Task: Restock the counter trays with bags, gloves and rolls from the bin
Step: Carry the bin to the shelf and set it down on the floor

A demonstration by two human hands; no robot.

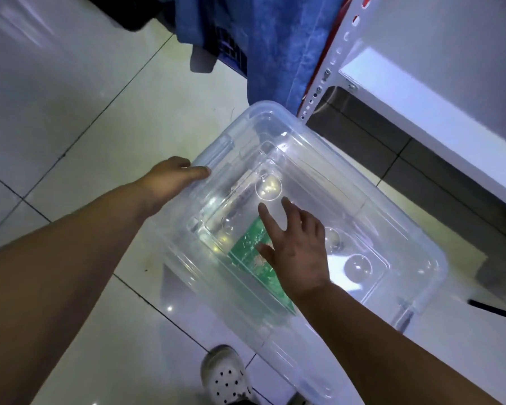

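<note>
A clear plastic bin [392,217] with its lid on stands on the tiled floor in front of me. Through the lid a green packet [246,249] shows inside; the rest of the contents are too blurred to tell. My left hand [173,179] grips the bin's left rim by the handle, fingers curled over the edge. My right hand [295,244] lies flat on top of the lid with fingers spread, holding nothing.
A white metal shelf unit [406,92] with a perforated upright stands at the right. Blue cloth [275,39] hangs behind the bin. My white perforated shoe [225,375] is on the floor just before the bin's near edge.
</note>
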